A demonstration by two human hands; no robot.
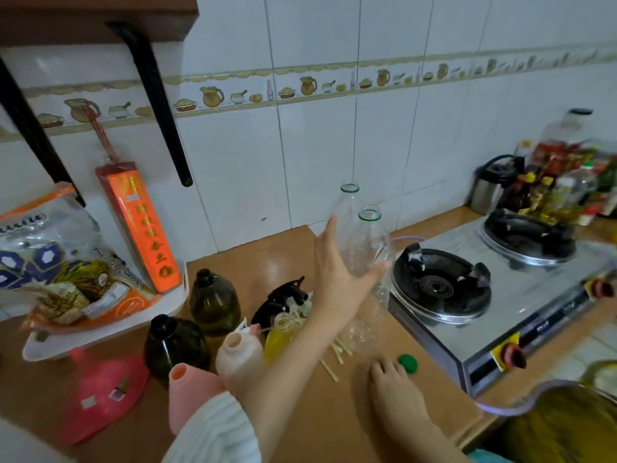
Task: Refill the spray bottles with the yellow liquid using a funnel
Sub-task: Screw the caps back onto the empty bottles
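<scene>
Clear plastic bottle (369,259), uncapped, green neck ring, beside steel gas stove (500,295): left hand (344,272) open-fingered against it. Right hand (392,379) touches green cap (408,363); grip unclear. Labels unreadable.

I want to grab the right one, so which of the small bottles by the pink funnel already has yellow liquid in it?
The small clear bottle just behind the left forearm, uncapped and holding yellow liquid. The two dark green bottles and two peach-coloured bottles show none.
</scene>
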